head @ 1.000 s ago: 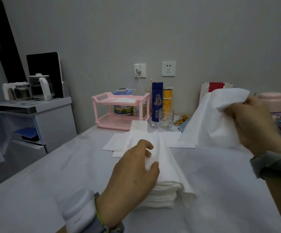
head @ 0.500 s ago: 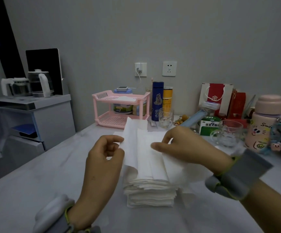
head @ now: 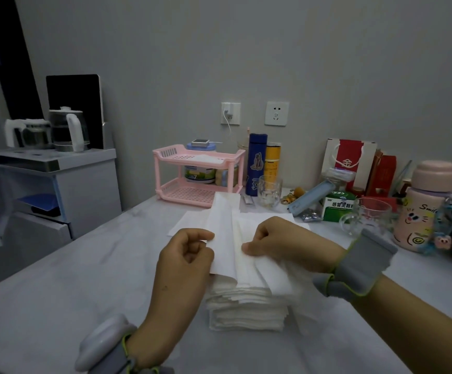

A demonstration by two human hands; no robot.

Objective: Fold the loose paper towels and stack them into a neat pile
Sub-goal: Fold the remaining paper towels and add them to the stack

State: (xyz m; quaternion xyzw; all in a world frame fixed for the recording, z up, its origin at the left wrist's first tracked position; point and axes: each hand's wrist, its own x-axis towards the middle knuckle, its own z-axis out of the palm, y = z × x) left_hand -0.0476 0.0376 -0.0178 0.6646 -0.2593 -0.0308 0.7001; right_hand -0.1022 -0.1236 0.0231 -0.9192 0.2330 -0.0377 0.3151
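Note:
A thick pile of folded white paper towels (head: 246, 309) sits on the white table (head: 57, 292) in front of me. On top of it lies a partly folded towel (head: 226, 238), long and narrow, reaching away from me. My left hand (head: 184, 263) pinches its left edge between thumb and fingers. My right hand (head: 287, 242) pinches its right side, fingers curled over the sheet. Flat loose towels (head: 189, 220) lie just behind the pile.
A pink two-tier rack (head: 197, 174) stands at the back. To its right are a blue flask (head: 257, 164), a yellow bottle (head: 272, 163), two glass mugs (head: 368, 217), a green box (head: 338, 206) and a pink cartoon bottle (head: 422, 206). A cabinet with kettles (head: 57, 184) stands left.
My right hand brought the raised towel down onto the pile, and both hands closed in on its edges. Since half a second ago they have narrowed the sheet slightly.

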